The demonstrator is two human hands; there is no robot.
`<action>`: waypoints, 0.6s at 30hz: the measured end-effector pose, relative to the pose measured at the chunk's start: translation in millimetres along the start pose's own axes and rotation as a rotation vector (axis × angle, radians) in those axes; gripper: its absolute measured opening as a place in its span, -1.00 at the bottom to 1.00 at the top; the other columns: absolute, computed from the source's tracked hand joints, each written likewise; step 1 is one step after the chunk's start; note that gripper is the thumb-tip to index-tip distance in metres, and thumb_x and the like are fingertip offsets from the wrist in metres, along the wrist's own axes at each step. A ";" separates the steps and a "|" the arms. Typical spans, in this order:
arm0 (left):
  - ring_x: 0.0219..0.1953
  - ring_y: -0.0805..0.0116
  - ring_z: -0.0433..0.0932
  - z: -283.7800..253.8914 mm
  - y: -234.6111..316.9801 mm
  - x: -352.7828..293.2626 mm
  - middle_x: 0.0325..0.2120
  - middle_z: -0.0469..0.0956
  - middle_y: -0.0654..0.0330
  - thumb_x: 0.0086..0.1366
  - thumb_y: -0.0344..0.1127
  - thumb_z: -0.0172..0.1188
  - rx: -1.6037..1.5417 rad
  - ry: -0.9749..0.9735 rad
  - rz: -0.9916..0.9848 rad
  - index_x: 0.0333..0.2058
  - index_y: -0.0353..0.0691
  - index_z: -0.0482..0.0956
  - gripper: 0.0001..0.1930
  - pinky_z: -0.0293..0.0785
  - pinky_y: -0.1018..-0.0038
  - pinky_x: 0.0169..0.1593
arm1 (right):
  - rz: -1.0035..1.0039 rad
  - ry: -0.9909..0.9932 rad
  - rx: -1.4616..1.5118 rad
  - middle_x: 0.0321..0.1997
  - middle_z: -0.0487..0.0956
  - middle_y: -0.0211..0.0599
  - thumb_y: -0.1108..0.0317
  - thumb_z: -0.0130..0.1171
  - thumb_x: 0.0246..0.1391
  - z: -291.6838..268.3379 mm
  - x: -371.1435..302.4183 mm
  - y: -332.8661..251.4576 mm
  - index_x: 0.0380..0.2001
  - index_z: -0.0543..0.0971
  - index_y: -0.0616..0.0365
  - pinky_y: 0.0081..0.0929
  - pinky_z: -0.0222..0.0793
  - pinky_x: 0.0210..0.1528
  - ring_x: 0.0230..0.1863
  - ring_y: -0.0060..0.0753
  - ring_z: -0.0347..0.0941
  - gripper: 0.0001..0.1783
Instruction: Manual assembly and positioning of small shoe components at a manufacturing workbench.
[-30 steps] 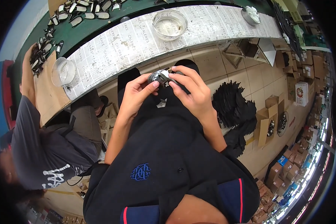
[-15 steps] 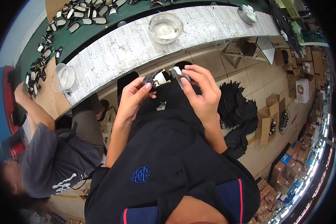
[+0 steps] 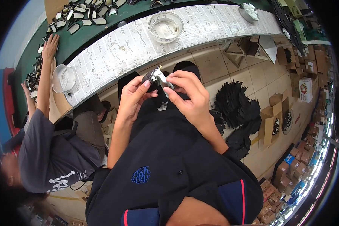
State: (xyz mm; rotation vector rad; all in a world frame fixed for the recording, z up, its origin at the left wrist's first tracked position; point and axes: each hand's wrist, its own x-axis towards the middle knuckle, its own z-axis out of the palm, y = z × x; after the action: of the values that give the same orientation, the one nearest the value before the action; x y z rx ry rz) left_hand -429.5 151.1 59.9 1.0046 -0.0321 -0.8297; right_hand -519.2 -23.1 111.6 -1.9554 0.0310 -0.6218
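In front of my lap, my left hand (image 3: pixel 133 96) is closed on a shoe heel (image 3: pixel 151 78) with a dark, patterned covering. Thumb and fingers pinch it from its left side. My right hand (image 3: pixel 192 96) comes from the other side with bent fingers and grips a thin grey-white curved piece (image 3: pixel 164 83), whose kind I cannot make out. The upper end of this piece meets the pale inner edge of the heel. My fingers partly cover both things.
A paper-covered bench (image 3: pixel 113 56) curves ahead, carrying a clear round bowl (image 3: pixel 166 27), a clear cup (image 3: pixel 64 78) and a bowl with white wads (image 3: pixel 248 13). Several heels (image 3: pixel 79 15) lie on the green table. A co-worker (image 3: pixel 52 147) reaches over at left. Black strips (image 3: pixel 237 105) hang at right.
My right hand has moved left, bringing the grey-white piece against the heel. The heel is turned more upright in my left hand. The co-worker's arm has reached farther along the green table.
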 end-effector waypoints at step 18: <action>-0.24 0.46 0.60 3.0 1.3 1.6 -0.23 0.60 0.17 0.41 -0.30 0.18 0.011 0.023 0.000 -0.11 -0.34 0.56 -0.78 0.64 0.47 -0.14 | -0.015 0.044 -0.031 -0.09 0.53 -0.16 0.57 0.37 -0.01 4.3 -0.2 4.9 -0.16 0.60 0.29 -0.51 0.64 -0.25 -0.18 -0.32 0.58 -0.70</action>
State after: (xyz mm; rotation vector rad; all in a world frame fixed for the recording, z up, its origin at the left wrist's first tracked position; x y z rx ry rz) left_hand -428.8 148.2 62.0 1.0238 -0.0172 -0.8184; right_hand -516.3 -21.7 105.9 -1.9731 0.0531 -0.6780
